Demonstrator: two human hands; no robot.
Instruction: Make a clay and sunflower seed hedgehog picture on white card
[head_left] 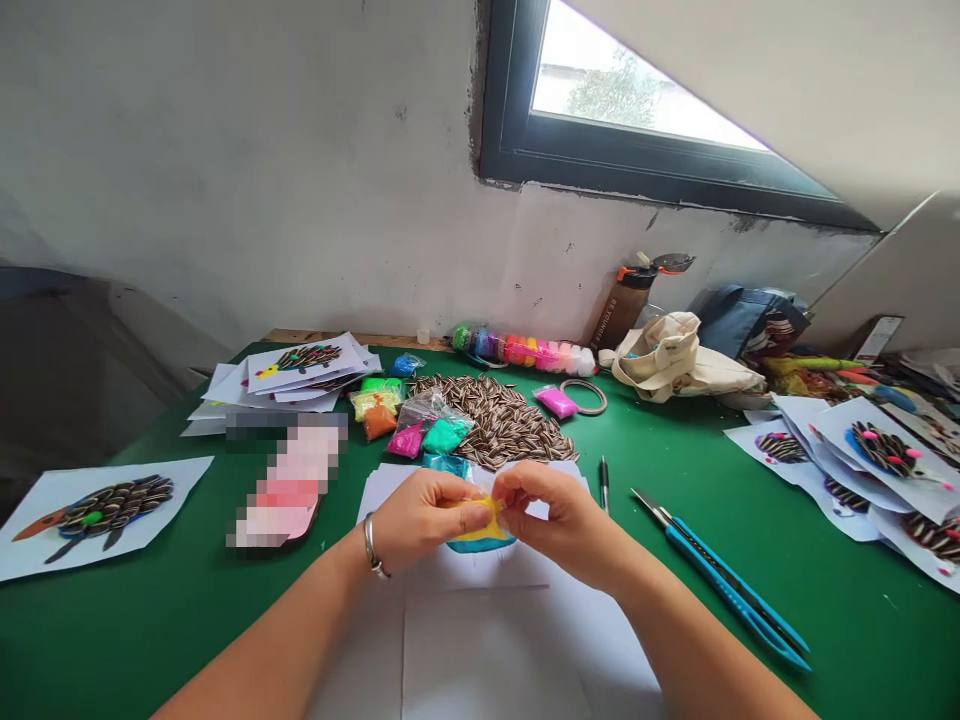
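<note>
- Green counter (285, 620), grey wall (262, 180) behind; fingers?
- Left hand (427, 513) and right hand (561, 515): fingers pinched nearly closed, both on the yellow piece (492, 528); it's over the blue patch (481, 546) on white paper (487, 640); can't tell if touching.
- Further out?
- Seed pile (499, 415) beyond the paper; pen (604, 485) to its right, then blue cutter (727, 585); seed-covered drawings (116, 508) both sides.
</note>
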